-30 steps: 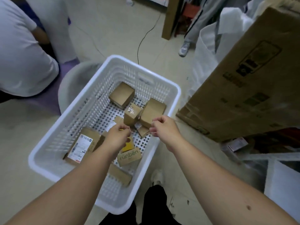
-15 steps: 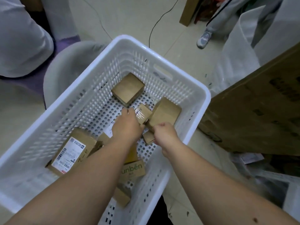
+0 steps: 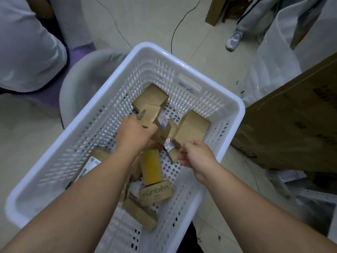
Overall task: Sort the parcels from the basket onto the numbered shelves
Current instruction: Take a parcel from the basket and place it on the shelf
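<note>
Fingers of left hand [image 3: 135,132] curling round small cardboard parcel [image 3: 150,115], its long axis running toward basket's far-left wall, labelled end facing right, right hand [image 3: 197,156] hovering loosely curled and holding nothing, both inside white basket [image 3: 235,114], yellow box [image 3: 151,168] lying below.

Person's body, head view: 2 forearms in frame, both bare from the lower edge of the picture to the wrists; no sleeve edge shows. Left hand [image 3: 135,133] and right hand [image 3: 197,155] bare: no gloves, rings, watch or wristband seen. 1 small dark mark on the right forearm [image 3: 255,207], near the lower right edge. Dark garment [image 3: 191,240], apparently trousers, between the forearms at the bottom; details too dim to tell.
</note>
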